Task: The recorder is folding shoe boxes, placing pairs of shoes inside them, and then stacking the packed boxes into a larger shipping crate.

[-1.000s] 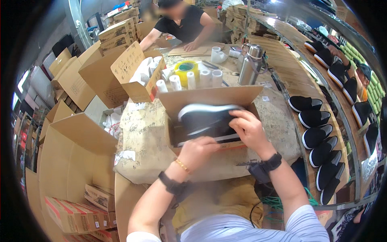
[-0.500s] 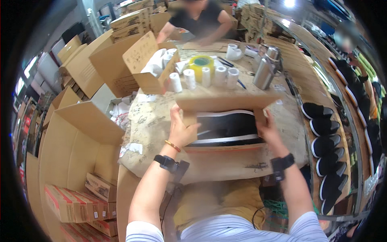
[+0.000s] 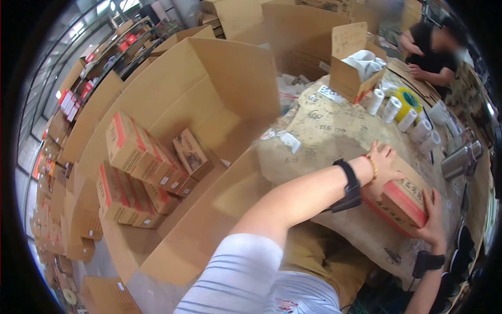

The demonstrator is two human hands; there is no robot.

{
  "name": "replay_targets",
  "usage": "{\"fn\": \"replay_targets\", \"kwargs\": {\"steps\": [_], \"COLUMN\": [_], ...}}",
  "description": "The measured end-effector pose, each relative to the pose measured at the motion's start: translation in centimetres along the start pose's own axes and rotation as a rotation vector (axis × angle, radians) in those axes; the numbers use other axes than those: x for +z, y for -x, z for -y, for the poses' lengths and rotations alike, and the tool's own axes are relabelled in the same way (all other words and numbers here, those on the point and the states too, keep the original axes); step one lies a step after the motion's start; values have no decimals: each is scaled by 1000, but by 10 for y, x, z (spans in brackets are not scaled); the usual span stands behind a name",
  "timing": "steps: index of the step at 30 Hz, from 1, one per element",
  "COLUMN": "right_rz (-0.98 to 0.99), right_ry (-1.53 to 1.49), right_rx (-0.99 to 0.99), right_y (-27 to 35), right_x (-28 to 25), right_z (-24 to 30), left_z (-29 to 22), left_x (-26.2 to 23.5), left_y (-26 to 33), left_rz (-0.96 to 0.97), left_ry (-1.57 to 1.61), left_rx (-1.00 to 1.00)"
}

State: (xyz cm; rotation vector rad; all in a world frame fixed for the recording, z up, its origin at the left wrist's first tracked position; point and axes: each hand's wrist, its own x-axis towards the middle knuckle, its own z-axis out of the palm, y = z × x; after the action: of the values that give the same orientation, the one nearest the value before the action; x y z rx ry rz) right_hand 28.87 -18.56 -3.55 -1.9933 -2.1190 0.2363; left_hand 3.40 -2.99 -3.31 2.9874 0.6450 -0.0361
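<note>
A closed cardboard shoebox (image 3: 401,200) with red bands lies on the paper-covered table, near its front edge. My left hand (image 3: 383,163) grips the box's far left end, thumb reaching over the lid and fingers spread along the edge. At the opposite end, my right hand (image 3: 433,222) holds the box with its fingers up along the side. The shoes are hidden inside. To my left, a large open carton (image 3: 230,78) contains several similar shoeboxes (image 3: 137,152) stacked at one end.
On the table (image 3: 334,131) stand several white rolls (image 3: 392,109), a yellow tape roll (image 3: 407,103) and a steel flask (image 3: 461,161). A smaller open carton (image 3: 345,77) holds white rolls. Another person (image 3: 430,52) works at the far right. Dark shoes (image 3: 462,246) line the right edge.
The shoebox lid, raised over black shoes before, is now down. My view has swung left toward the large carton, and both hands have shifted on the box.
</note>
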Motion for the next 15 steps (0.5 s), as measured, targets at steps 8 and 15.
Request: {"fn": "replay_targets", "kwargs": {"steps": [8, 15], "right_rz": [-232, -516], "right_ry": [-31, -1649], "right_rx": [-162, 495], "right_y": [26, 109], "right_x": [49, 130], "right_z": [-27, -76], "left_z": [-8, -15], "left_x": [46, 125], "left_y": [18, 52], "left_rz": [-448, -952], "left_ry": [175, 1331], "left_rx": [71, -272]}}
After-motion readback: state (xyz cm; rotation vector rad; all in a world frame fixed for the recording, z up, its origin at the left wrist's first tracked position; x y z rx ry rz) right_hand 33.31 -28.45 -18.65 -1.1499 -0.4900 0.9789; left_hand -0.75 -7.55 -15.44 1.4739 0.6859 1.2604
